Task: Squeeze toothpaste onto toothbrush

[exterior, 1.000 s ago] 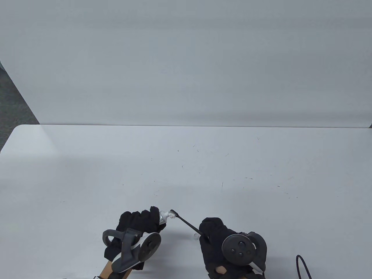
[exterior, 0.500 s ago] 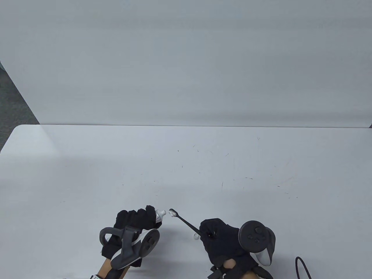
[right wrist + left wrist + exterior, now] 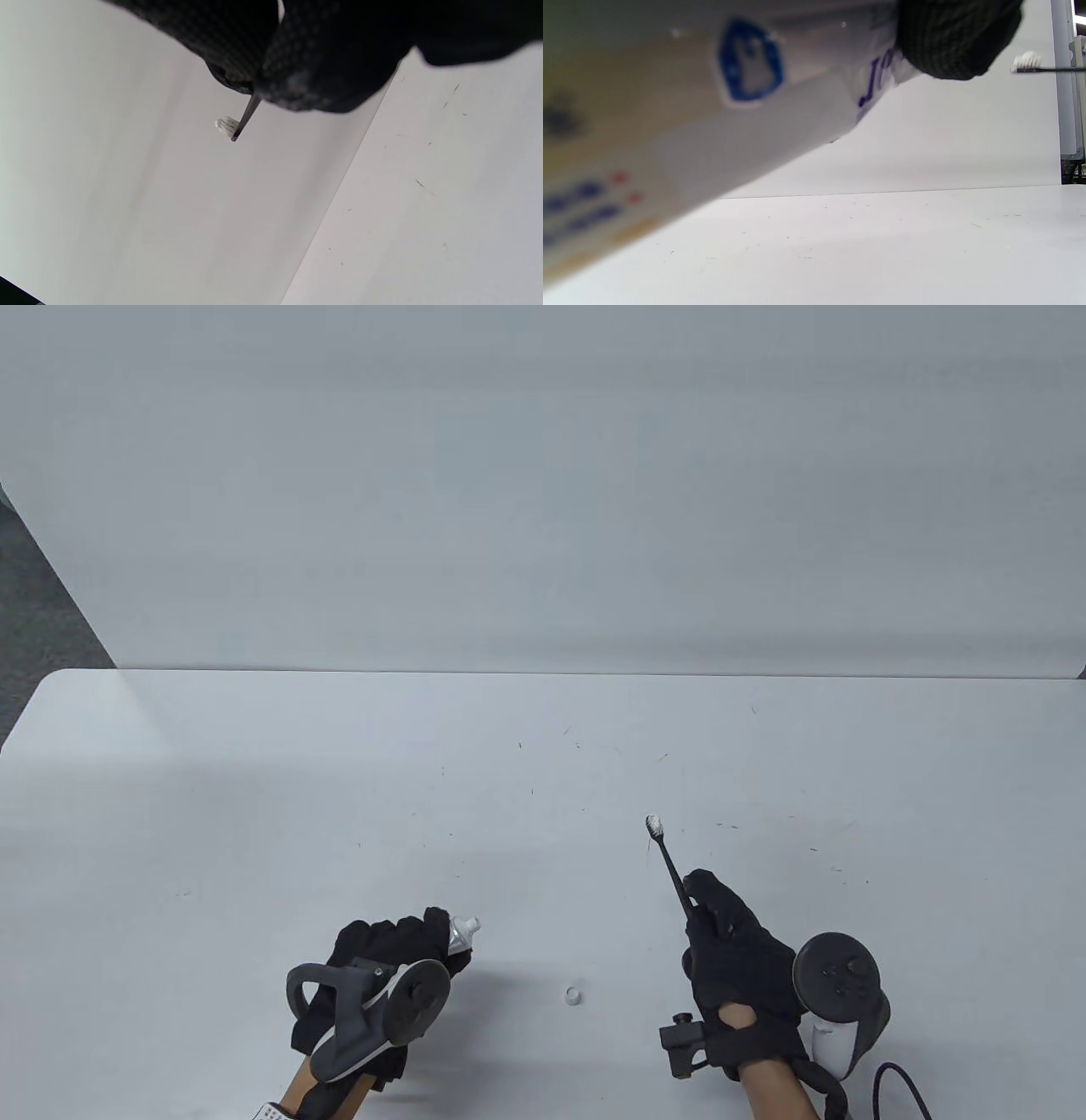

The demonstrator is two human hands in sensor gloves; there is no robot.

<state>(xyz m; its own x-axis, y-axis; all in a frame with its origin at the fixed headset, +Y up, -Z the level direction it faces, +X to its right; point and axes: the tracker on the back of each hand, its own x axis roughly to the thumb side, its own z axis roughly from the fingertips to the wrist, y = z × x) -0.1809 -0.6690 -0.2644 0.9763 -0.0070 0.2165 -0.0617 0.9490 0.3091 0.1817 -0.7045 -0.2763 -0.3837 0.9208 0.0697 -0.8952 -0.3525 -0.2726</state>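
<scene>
Right of the cap (image 3: pixel 575 994), right hand (image 3: pixel 738 963) grips toothbrush (image 3: pixel 666 857), bristles white, looks pasted; left hand (image 3: pixel 386 959) grips toothpaste tube (image 3: pixel 462 931). Squeeze likely done; next, recap tube.

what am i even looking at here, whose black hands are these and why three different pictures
These are a person's two hands in black sensor gloves, each with a tracker strapped on its back. One camera looks down at the white table; the other two sit on the wrists, so they show close, tilted views. The left hand holds an uncapped toothpaste tube. The right hand holds a black toothbrush with white bristles, raised away from the tube. A small white cap lies on the table between them.
</scene>
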